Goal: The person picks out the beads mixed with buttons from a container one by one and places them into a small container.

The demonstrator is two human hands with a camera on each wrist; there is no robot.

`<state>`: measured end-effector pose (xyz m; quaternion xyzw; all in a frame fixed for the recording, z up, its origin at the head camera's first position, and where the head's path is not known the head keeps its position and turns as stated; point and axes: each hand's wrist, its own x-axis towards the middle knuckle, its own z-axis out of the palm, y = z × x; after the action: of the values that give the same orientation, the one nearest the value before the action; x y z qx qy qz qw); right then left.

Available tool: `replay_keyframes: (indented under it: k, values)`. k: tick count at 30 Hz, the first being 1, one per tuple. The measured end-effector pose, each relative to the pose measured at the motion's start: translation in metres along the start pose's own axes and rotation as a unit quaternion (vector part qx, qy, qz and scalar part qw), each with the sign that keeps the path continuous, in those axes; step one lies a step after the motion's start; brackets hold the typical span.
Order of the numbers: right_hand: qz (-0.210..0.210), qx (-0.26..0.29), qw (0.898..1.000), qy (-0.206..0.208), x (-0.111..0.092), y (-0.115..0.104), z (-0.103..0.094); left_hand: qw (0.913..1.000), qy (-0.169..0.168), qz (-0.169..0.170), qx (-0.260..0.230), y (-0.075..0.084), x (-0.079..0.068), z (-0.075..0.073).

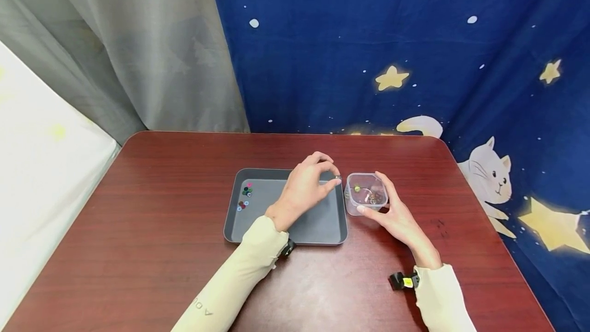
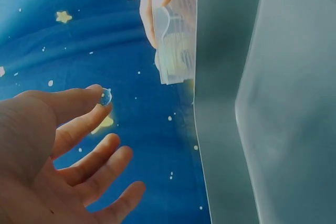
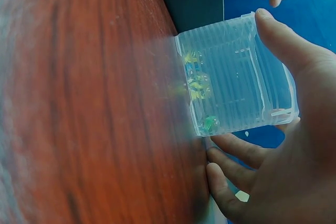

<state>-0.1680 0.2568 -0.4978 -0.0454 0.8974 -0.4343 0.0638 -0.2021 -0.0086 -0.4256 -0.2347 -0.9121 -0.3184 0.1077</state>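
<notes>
My left hand (image 1: 301, 186) hovers above the right part of a grey tray (image 1: 272, 173). Between its thumb and index finger it pinches a small, clear, glassy marble (image 2: 105, 96); the other fingers are loosely bent. Just right of the tray stands a clear plastic box (image 3: 231, 77), with no lid visible. My right hand (image 1: 398, 216) grips this box from its right side, thumb at the near side and fingers at the far side. Inside the box lie several glass marbles (image 3: 198, 86) with yellow and green colouring. Small coloured buttons (image 1: 247, 189) lie in the tray's left part.
The tray and box rest on a reddish-brown wooden table (image 1: 175, 193). A blue star-patterned curtain (image 1: 322, 55) hangs behind the table, and a grey curtain (image 1: 152, 55) hangs at the back left.
</notes>
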Motion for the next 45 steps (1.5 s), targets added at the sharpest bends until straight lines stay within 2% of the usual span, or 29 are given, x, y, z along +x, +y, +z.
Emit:
replay_keyframes:
  k: [5, 14, 27, 45]
  values:
    - [-0.002, 0.004, 1.0, -0.001, 0.0, -0.001, 0.0, 0.9999, -0.011, 0.006, 0.009, 0.004, 0.001, 0.005]
    - [-0.001, 0.006, 1.0, -0.002, -0.001, -0.002, 0.0, 0.9988, -0.045, -0.008, 0.017, 0.011, 0.003, 0.016]
    - [0.003, 0.004, 1.0, -0.003, -0.001, 0.0, -0.001, 0.9969, -0.074, -0.015, 0.023, 0.017, 0.004, 0.03]
    - [0.006, 0.002, 1.0, -0.004, -0.001, -0.002, -0.001, 0.9953, -0.09, -0.032, 0.011, 0.016, 0.003, 0.039]
